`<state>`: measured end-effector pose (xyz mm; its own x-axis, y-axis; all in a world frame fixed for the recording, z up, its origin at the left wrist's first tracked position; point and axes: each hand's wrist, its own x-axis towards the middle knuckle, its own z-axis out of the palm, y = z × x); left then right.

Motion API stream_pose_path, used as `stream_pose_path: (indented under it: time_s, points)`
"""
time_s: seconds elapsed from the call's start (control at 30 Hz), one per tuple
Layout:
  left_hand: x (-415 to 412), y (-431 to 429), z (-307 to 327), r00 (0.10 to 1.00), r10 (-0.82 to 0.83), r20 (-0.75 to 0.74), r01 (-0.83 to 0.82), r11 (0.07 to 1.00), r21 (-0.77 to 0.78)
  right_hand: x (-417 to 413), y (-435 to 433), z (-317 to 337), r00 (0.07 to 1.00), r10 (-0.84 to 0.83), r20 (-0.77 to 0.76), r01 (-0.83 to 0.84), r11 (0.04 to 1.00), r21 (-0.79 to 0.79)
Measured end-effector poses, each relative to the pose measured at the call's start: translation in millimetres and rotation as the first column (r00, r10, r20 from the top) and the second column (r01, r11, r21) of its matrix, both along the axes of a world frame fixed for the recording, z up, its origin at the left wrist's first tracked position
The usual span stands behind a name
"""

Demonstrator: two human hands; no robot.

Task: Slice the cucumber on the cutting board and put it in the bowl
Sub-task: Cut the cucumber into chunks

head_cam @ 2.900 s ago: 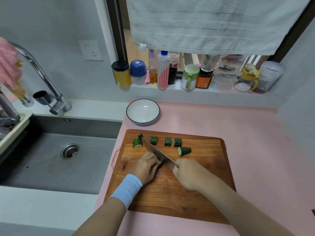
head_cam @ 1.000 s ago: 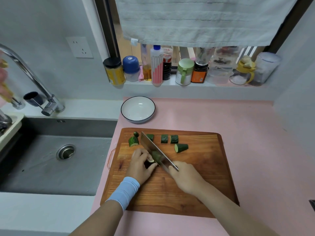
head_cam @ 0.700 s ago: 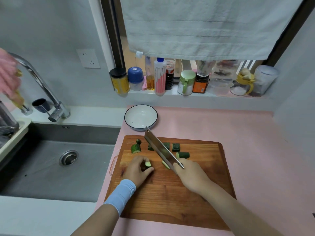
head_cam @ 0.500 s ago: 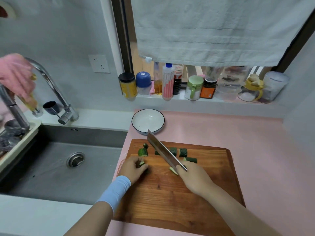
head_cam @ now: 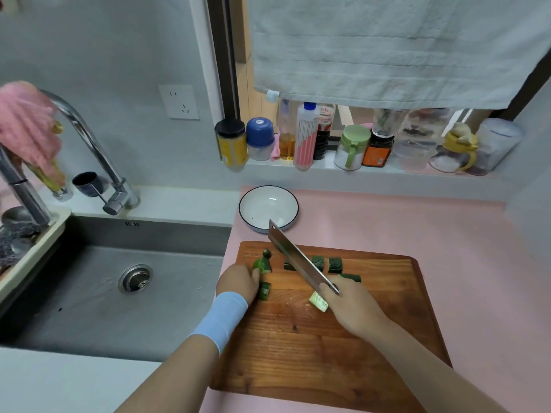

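Observation:
Several dark green cucumber chunks [head_cam: 334,265] lie along the far edge of the wooden cutting board [head_cam: 328,347]. My right hand [head_cam: 350,308] grips a cleaver [head_cam: 301,262] whose blade is lifted and points toward the white bowl [head_cam: 268,208]; a pale cut piece [head_cam: 317,301] lies just left of that hand. At the board's left edge my left hand [head_cam: 238,283] holds a cucumber piece [head_cam: 264,290], with the stem end [head_cam: 262,263] just beyond its fingers. The bowl holds nothing.
A steel sink [head_cam: 119,281] with a tall tap [head_cam: 98,156] lies left of the board. Jars and bottles [head_cam: 307,138] line the window sill behind the bowl. A towel [head_cam: 387,49] hangs above. Pink counter [head_cam: 465,248] stretches to the right.
The cleaver has risen off the board and swung toward the bowl. My left hand has slid left with a cucumber piece. A cut piece was left beside my right hand.

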<state>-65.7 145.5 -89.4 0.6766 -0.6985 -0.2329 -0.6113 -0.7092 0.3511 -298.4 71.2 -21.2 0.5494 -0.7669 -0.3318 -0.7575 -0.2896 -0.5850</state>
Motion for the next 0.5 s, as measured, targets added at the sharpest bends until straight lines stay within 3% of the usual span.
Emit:
stream_pose_path:
  time_s: [0.07, 0.17, 0.23, 0.33, 0.4, 0.5]
  points:
    - [-10, -3, 3, 0.997, -0.075, -0.013, 0.071, 0.981, -0.181, -5, -4, 2, 0.999, -0.029, 0.016, 0.029, 0.999, -0.014]
    - [-36, -19, -2, 0.92, -0.389, -0.047, 0.36, 0.887, -0.289, -18, -12, 7, 0.995, -0.093, 0.04, 0.095, 0.995, -0.034]
    - [-58, -32, -8, 0.81, -0.585, -0.036, 0.557, 0.787, -0.267, -30, -17, 9, 0.99, -0.134, 0.048, 0.136, 0.99, -0.045]
    - [-87, -47, -16, 0.67, -0.742, -0.012, 0.729, 0.661, -0.181, -48, -22, 11, 0.985, -0.163, 0.064, 0.166, 0.985, -0.042]
    - [-96, -54, -22, 0.628, -0.778, -0.004, 0.771, 0.624, -0.129, -58, -25, 9, 0.983, -0.17, 0.064, 0.173, 0.984, -0.047]
    - [-99, -59, -26, 0.654, -0.755, -0.048, 0.749, 0.656, -0.1, -68, -25, 4, 0.981, -0.178, 0.077, 0.182, 0.982, -0.04]
